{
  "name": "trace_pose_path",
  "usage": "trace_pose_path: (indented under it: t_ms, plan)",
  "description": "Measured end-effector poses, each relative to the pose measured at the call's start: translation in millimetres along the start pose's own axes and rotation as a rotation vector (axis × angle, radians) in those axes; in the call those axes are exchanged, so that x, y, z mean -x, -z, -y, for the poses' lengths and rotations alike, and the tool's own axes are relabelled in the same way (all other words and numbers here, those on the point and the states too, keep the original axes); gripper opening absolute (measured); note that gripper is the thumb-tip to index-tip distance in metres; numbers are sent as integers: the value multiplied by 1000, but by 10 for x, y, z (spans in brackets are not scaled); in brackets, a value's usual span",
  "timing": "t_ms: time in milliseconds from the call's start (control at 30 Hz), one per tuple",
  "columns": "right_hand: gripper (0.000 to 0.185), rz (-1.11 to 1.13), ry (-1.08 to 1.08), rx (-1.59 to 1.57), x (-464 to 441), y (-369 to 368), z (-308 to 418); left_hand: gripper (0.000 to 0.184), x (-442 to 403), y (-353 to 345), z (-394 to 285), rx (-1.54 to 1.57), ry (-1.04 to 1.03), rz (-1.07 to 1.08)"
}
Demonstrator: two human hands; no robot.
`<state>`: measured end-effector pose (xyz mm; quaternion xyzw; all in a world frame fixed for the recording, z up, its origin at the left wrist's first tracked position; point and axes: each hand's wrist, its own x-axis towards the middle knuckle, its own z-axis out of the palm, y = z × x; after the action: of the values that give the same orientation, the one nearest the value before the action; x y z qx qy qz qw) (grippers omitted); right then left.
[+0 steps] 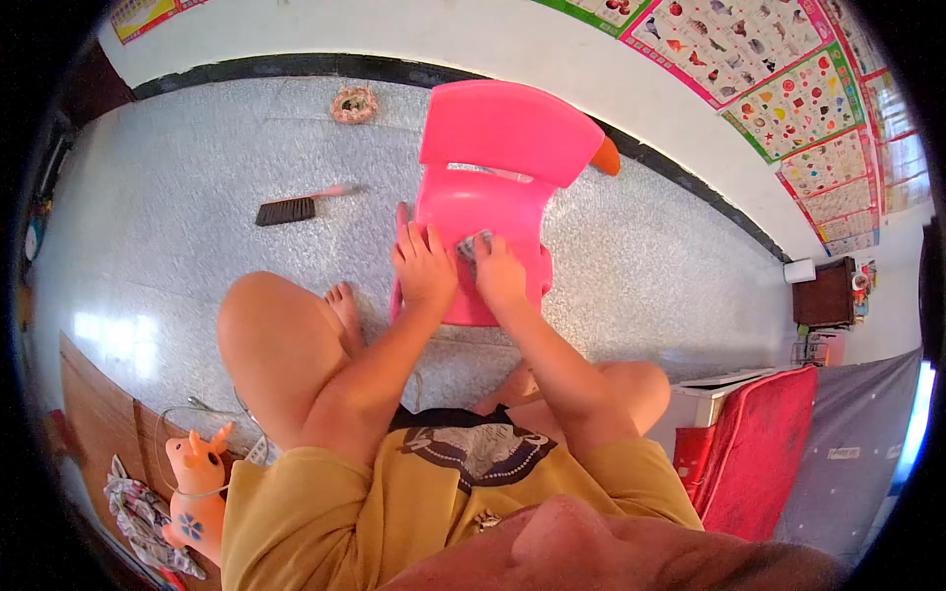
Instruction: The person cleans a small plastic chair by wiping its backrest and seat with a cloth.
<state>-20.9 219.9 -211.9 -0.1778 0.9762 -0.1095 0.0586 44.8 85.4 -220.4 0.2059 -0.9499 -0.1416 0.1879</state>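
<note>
A small pink plastic chair point(463, 202) stands in front of me, its backrest on the far side. My left hand point(426, 271) rests on the left part of the seat with its fingers stretched out and nothing visible in it. Close beside it, my right hand point(501, 276) presses a small grey checked cloth point(471, 246) onto the seat, fingers closed over it. Part of the cloth is hidden under the fingers.
A dark-bristled brush point(286, 211) with a pink handle lies on the floor to the left. Beyond it is a small round patterned object point(353, 104) near the wall. An orange toy animal point(197, 483) stands at lower left, a red mat point(759, 448) at right.
</note>
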Motion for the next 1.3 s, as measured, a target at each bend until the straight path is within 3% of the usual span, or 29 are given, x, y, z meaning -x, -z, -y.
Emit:
trace_pose_path:
  t_ms: [33,133,233,300,433,567,633,733,867,967,1067,1167,1200,1300]
  plan:
    - [36,17,2,-47,117,-5,29,62,-1,-11,5,3,0,3]
    - [36,151,312,151,408,357,-26,61,-19,-17,-1,5,-4,-3]
    - [34,3,374,252,197,408,-432,61,-12,21,16,1,-7,0]
    - [31,-22,99,163,1,590,-525,61,-11,21,-8,2,-14,0]
    - [30,-102,-234,84,-272,349,-542,63,-7,-3,4,-3,-13,-1]
    - [44,-59,-133,-117,24,290,-118,62,5,-49,29,-15,-51,-34]
    - [37,109,-139,-164,201,296,52,62,11,-79,35,7,-37,8]
    - [32,182,389,248,325,547,-193,62,-1,-82,55,7,-44,30]
    - [37,235,259,409,123,887,-721,64,-8,-131,112,-18,-68,65]
    - [34,183,139,353,163,791,-849,71,-37,-198,194,11,-69,135]
    - [32,-60,-121,-100,294,565,-527,82,-102,-19,141,-104,-12,354]
    - [30,65,398,161,330,331,-422,93,-116,391,77,-240,-237,569]
    - [29,76,326,26,293,213,-398,97,-100,514,47,-258,-270,633]
    - [28,108,338,116,169,404,-489,110,81,638,47,-306,-349,755]
